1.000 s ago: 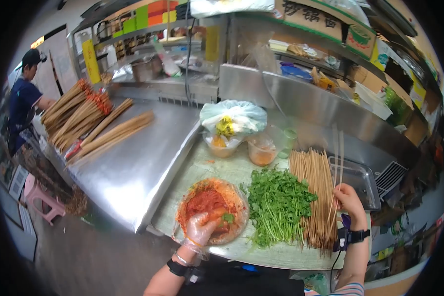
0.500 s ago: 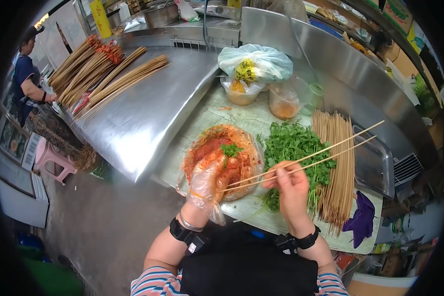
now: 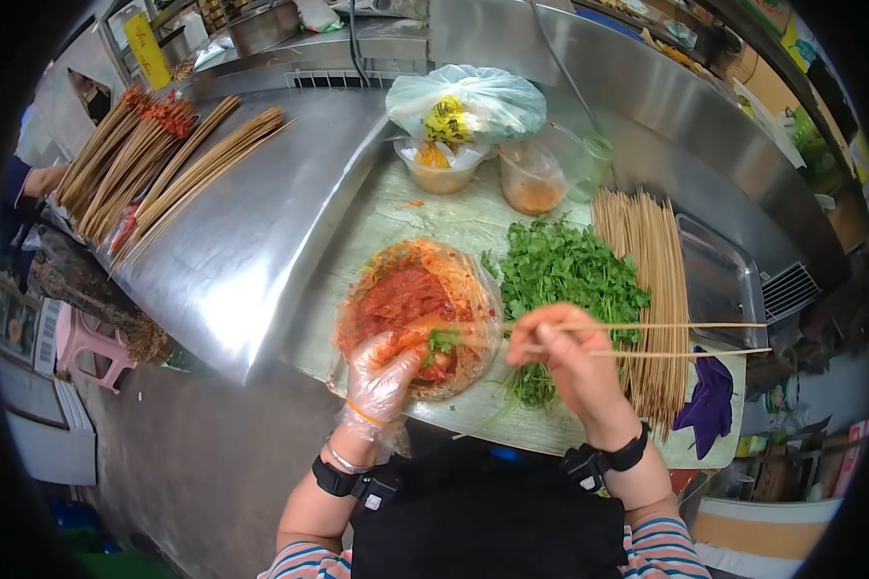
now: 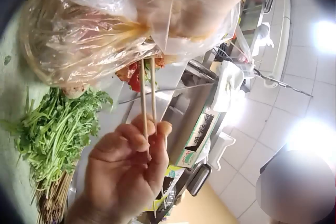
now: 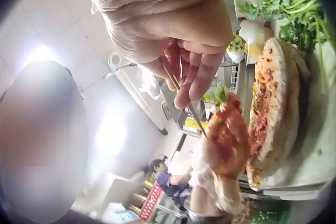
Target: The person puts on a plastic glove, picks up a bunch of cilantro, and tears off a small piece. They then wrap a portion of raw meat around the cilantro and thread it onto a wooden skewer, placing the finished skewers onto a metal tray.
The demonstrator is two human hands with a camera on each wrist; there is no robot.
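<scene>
Wooden skewers (image 3: 666,326), near parallel, point leftward, seemingly toward the left hand (image 3: 381,374).

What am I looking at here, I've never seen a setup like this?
There's no machine, just a person at work. The wide picture looks down from the head; the others come from the left wrist camera and right wrist camera. On the pale green surface lie red mixture in clear plastic, leafy greens and a bundle of skewers. The left hand, in a clear glove, holds red food with a green sprig. The right hand grips two skewers, ends at that food.
</scene>
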